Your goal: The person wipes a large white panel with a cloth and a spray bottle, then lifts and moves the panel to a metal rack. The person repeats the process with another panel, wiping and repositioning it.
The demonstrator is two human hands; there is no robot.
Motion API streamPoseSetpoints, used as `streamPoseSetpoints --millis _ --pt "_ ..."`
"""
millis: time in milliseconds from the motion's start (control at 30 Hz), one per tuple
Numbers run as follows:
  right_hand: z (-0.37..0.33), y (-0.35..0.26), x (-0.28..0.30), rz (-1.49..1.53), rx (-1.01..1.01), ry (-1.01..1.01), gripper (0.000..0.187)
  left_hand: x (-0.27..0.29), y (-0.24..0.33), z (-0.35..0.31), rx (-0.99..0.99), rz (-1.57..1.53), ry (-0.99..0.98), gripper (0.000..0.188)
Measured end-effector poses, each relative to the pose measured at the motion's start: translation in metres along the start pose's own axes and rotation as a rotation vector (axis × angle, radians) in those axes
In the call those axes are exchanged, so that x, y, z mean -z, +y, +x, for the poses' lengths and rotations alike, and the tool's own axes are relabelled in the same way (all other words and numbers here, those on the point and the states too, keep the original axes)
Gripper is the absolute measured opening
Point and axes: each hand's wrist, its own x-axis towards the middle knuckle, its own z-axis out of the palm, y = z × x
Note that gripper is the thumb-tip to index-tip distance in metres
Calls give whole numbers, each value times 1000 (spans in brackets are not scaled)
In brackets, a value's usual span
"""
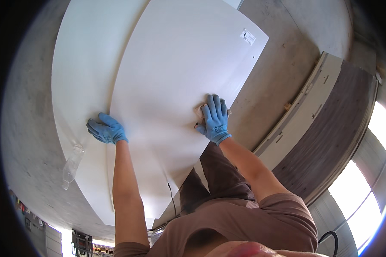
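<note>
Your right hand [215, 118], gloved in blue, lies nearly flat over a pale cloth [199, 110] near the right edge of the upper white panel [176, 73]; the fingers are extended and close together, pointing along the panel toward its far end. You cannot tell whether they also curl around the cloth, most of which is hidden. Your left hand [107, 128], similarly gloved, rests palm down across the panel's left edge, loosely spread with the fingers slightly bent, closed on nothing visible.

The upper panel lies flat in front of you, its long axis running from your body outward and leaning somewhat to the right; its edges appear bowed. A white label [248, 37] marks its far right corner. A thin black cord [172, 197] shows at its near end.

Beneath the upper panel, a lower white panel [79, 85] projects to its left. Farther left, a clear bottle [73, 167] overlaps the lower panel's outer edge; you cannot tell whether it stands or lies. To the upper panel's right, a strip of grey floor [266, 94] separates it from long pale and dark boards [330, 115]. Beyond these, bright window openings [358, 190] light the room.
</note>
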Motion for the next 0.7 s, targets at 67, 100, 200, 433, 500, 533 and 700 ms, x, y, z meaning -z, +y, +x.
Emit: streamPoseSetpoints --millis 67,100,200,433,500,533,700 --pt "29 11 -3 52 -4 63 77 0 -1 0 6 -48 8 62" --pt "54 16 -4 -21 51 85 77 0 -2 -1 -6 -8 -3 61" --pt "157 48 4 -165 93 156 75 1 -1 1 -22 2 -28 60" --pt "319 178 45 -270 -186 250 75 2 5 2 -103 45 59 56" --pt "301 162 39 -288 -55 462 73 2 6 2 -117 60 106 56" --pt "279 139 32 -326 -30 455 71 1 7 2 -110 70 95 56" --pt "146 -33 4 -5 147 -176 66 3 6 4 -68 45 32 56"
